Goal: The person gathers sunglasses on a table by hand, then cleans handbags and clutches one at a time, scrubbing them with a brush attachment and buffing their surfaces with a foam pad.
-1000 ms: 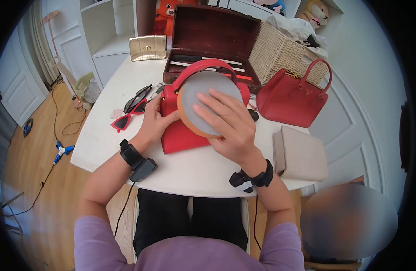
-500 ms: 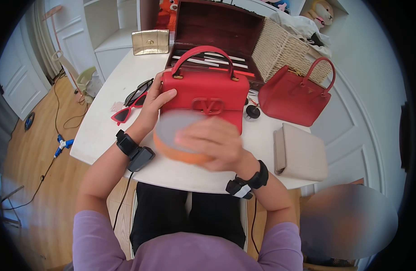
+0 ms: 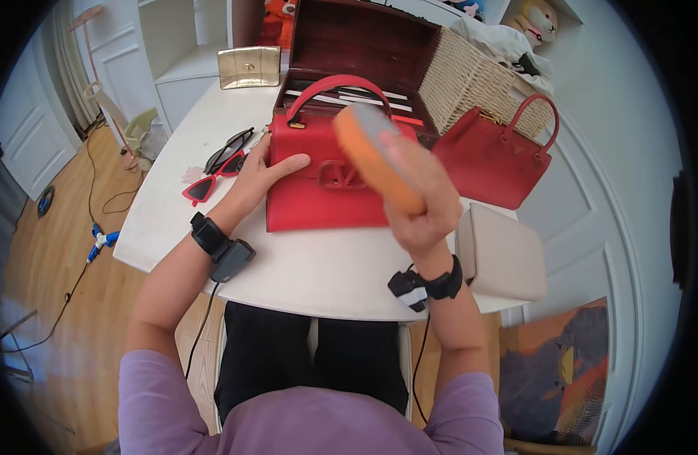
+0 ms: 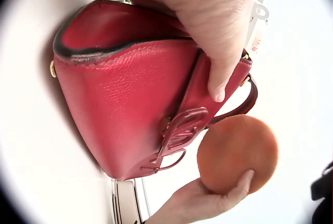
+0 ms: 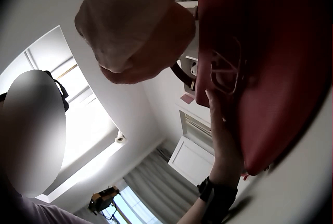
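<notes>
A red handbag with a top handle and a raised V emblem stands upright on the white table. My left hand grips its left side, the thumb on the front flap and the fingers hidden behind. In the left wrist view the side of the handbag shows a folded-in gusset. My right hand holds a round pad, grey on the back and orange on the working face. It is tipped on edge in front of the bag's right part. The thumb overlaps the orange face of the pad in the left wrist view.
To the right are another red handbag and a beige bag. Behind stand an open brown case, a wicker basket and a gold clutch. Red sunglasses and black sunglasses lie left.
The pad went from over the bag's upper front down toward its lower edge, then up and right, turning on edge. My left hand stays on the bag's side.
</notes>
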A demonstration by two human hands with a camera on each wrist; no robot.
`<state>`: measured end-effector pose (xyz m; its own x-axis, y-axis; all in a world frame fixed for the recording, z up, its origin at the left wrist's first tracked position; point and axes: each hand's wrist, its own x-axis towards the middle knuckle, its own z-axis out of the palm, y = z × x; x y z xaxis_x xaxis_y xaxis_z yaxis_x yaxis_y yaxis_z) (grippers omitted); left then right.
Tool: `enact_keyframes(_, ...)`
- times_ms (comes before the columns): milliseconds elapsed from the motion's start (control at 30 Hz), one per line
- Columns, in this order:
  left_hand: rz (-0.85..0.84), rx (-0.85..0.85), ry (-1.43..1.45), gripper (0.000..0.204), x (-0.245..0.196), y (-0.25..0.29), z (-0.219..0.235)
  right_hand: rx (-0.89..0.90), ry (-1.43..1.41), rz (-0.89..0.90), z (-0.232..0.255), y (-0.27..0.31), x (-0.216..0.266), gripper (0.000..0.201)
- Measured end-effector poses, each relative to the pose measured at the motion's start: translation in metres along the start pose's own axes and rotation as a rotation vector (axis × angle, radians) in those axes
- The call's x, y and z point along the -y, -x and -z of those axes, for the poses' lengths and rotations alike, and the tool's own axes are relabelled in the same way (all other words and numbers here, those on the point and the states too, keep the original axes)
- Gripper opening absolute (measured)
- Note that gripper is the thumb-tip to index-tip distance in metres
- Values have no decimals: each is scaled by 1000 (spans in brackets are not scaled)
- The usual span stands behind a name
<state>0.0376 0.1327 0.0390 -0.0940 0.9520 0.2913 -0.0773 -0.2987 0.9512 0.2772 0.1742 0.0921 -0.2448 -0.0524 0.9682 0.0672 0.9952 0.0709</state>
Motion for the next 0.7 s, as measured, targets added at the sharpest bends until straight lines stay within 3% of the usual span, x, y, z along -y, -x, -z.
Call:
enact_keyframes(67, 51, -8, 1, 68, -5, 0, -3, -45, 99, 21, 0, 1, -7, 48)
enact_keyframes(133, 22, -12, -48, 68, 3, -3, 1, 275, 241, 46, -9, 4, -1, 44)
enact_keyframes(167, -7, -22, -98, 69, 7, -5, 2, 274, 242, 45, -14, 8, 1, 44)
enact_keyframes(300, 37, -84, -34, 70, 11, -10, 3, 357, -68, -144, -13, 19, 8, 39)
enact_keyframes(367, 108, -106, 84, 72, 7, -9, 0, 595, -216, -220, -9, 15, 13, 38)
enact_keyframes(400, 112, -99, 79, 72, 7, -8, -1, 589, -212, -226, -6, 16, 10, 38)
enact_keyframes(467, 68, -104, 86, 72, 8, -8, -1, 133, -215, -307, 2, 13, -7, 36)
enact_keyframes(500, 74, -98, 88, 72, 8, -8, -2, -54, -84, -290, 8, 7, -17, 34)
enact_keyframes(567, 81, -82, 29, 71, 6, -9, 0, -166, 157, -339, 16, -1, -32, 33)
enact_keyframes(600, 92, -58, 29, 66, 5, -8, 0, -166, 161, -338, 16, 2, -32, 33)
enact_keyframes(667, 85, -68, 60, 65, 9, -11, 2, 151, 254, -309, 10, 16, -32, 33)
enact_keyframes(700, 80, -81, 91, 65, 12, -12, 2, 179, 202, -206, 3, 22, -30, 33)
